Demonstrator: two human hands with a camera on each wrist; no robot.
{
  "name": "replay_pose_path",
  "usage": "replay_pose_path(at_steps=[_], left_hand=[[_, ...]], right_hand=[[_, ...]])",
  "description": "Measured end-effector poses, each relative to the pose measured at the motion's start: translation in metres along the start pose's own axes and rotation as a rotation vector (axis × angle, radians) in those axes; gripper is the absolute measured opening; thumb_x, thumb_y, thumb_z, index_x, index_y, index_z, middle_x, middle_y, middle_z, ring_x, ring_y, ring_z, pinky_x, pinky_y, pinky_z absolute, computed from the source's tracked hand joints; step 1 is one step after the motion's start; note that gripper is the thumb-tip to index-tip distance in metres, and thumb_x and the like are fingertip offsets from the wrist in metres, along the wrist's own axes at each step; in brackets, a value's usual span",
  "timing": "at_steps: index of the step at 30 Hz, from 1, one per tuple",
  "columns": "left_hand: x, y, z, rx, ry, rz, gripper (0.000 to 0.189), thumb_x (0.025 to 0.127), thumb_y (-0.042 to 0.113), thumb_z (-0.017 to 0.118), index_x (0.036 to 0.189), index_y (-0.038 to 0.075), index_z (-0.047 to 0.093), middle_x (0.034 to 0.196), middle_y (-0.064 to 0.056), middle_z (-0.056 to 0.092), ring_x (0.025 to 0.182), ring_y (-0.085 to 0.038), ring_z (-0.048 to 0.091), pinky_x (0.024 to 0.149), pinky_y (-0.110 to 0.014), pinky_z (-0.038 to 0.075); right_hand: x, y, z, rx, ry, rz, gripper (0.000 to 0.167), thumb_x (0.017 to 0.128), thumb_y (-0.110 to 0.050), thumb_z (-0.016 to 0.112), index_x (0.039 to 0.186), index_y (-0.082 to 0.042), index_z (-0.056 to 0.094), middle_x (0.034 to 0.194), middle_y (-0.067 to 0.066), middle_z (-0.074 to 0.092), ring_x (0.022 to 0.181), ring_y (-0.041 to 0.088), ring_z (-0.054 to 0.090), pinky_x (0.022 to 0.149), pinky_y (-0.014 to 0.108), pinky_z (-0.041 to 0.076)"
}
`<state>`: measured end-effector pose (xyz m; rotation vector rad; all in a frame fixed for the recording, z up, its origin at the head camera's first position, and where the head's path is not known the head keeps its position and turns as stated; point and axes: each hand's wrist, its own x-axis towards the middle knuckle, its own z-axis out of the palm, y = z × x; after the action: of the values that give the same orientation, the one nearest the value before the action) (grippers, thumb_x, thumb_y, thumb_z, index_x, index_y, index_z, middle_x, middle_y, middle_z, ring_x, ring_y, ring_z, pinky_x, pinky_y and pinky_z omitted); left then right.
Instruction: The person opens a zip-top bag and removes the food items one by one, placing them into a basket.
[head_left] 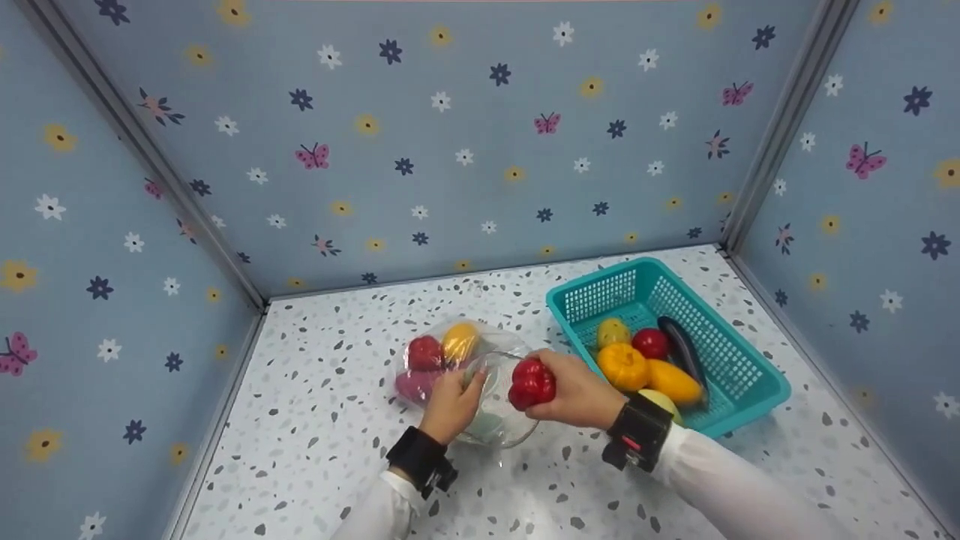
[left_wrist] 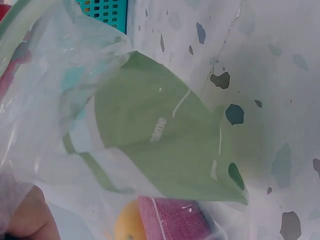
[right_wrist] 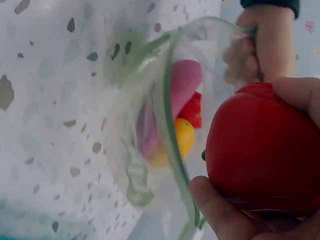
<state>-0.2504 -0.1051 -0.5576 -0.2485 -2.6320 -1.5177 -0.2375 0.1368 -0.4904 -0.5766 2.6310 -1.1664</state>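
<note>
My left hand (head_left: 454,405) pinches the rim of a clear plastic bag (right_wrist: 167,125) with green printing, keeping its mouth open. Through the film I see a yellow round item (right_wrist: 184,136), a red item (head_left: 425,352) and a long purple-pink item (right_wrist: 186,85). At the bag's mouth, my right hand (head_left: 577,394) grips a red bell pepper (head_left: 532,384), thumb and fingers on its sides. The pepper fills much of the right wrist view. Most of the left hand is out of frame in the left wrist view.
To the right stands a teal mesh basket (head_left: 739,360). Inside lie an eggplant (head_left: 681,349), an orange pumpkin (head_left: 622,366), a red round item (head_left: 650,343), a long yellow item (head_left: 675,381) and more produce. Flower-patterned panels (head_left: 465,135) enclose the speckled tabletop (head_left: 315,390).
</note>
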Motion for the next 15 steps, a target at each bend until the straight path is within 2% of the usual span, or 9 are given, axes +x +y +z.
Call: replay_pose_path(at_steps=[4, 7, 12, 15], left_hand=[[-0.001, 0.0, 0.0, 0.003, 0.02, 0.002, 0.05, 0.11, 0.026, 0.062, 0.065, 0.019, 0.041, 0.058, 0.01, 0.037, 0.055, -0.01, 0.035, 0.056, -0.026, 0.03], [-0.001, 0.0, 0.001, 0.009, 0.022, 0.007, 0.051, 0.11, 0.026, 0.063, 0.065, 0.019, 0.041, 0.058, 0.01, 0.036, 0.056, -0.01, 0.035, 0.056, -0.027, 0.03], [-0.001, -0.001, 0.002, 0.001, 0.01, 0.013, 0.051, 0.111, 0.028, 0.062, 0.065, 0.019, 0.042, 0.058, 0.011, 0.037, 0.056, -0.01, 0.036, 0.057, -0.027, 0.031], [0.0, -0.001, 0.002, -0.007, 0.009, 0.006, 0.051, 0.111, 0.029, 0.062, 0.066, 0.019, 0.042, 0.058, 0.01, 0.037, 0.056, -0.011, 0.036, 0.056, -0.027, 0.031]], right_hand=[[-0.003, 0.004, -0.021, -0.003, 0.057, 0.014, 0.072, 0.085, -0.017, 0.094, 0.146, -0.011, 0.057, 0.139, 0.011, 0.07, 0.125, 0.033, 0.068, 0.107, 0.06, 0.057], [-0.004, 0.01, -0.036, -0.017, 0.097, 0.068, 0.075, 0.087, -0.016, 0.092, 0.15, -0.01, 0.053, 0.143, 0.013, 0.067, 0.129, 0.037, 0.064, 0.107, 0.062, 0.057], [-0.004, 0.032, -0.066, -0.074, 0.149, 0.154, 0.077, 0.091, -0.019, 0.089, 0.154, -0.007, 0.047, 0.151, 0.021, 0.061, 0.139, 0.046, 0.059, 0.107, 0.064, 0.056], [-0.005, 0.052, -0.085, -0.093, 0.183, 0.174, 0.075, 0.092, -0.019, 0.086, 0.153, -0.003, 0.046, 0.15, 0.024, 0.06, 0.138, 0.048, 0.06, 0.108, 0.064, 0.055]])
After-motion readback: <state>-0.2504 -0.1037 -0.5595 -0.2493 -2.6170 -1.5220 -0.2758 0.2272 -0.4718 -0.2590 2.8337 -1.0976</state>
